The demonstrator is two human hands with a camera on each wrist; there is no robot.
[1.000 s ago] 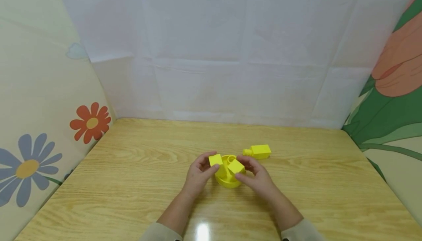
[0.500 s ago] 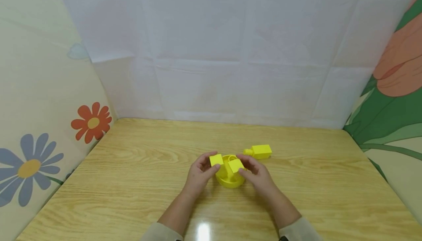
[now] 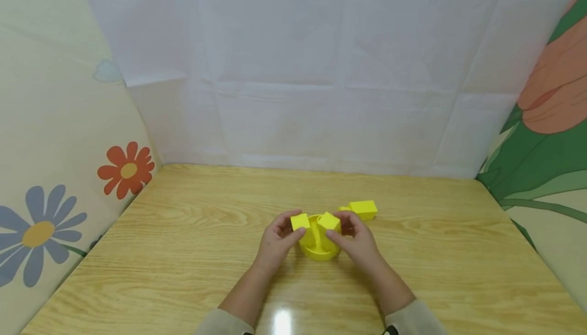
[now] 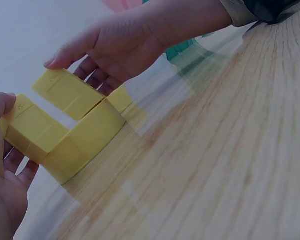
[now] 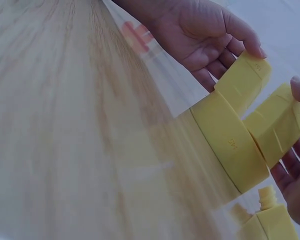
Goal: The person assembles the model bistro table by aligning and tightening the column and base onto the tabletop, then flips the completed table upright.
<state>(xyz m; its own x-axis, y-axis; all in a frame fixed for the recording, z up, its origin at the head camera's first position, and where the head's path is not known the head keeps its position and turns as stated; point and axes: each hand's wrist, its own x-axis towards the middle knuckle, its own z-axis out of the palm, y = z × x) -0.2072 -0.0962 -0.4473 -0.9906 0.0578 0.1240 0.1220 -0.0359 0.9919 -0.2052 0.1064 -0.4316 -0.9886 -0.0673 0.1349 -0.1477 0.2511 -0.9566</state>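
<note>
My left hand (image 3: 274,243) pinches a yellow rectangular block (image 3: 300,221) between thumb and fingers. Opposite it, my right hand (image 3: 359,239) grips a second, similar block (image 3: 329,222), which leans at an angle. Both blocks have their lower ends inside a shallow round yellow dish (image 3: 320,256); whether they are seated there is hidden. A ridge runs across the dish between them. In the right wrist view the dish wall (image 5: 230,145) rests on the wood, with the left block (image 5: 244,80) and right block (image 5: 281,122) rising from it.
Behind my right hand lies a yellow bottle-shaped piece (image 3: 364,209), its ridged neck (image 5: 266,197) showing in the right wrist view. The wooden table (image 3: 192,253) meets a white sheet (image 3: 275,95) at the back and flowered cloths at both sides.
The right block has shifted away from me and turned, covering most of a small ring in the dish. My right hand has moved slightly with it. The left hand and its block stay put.
</note>
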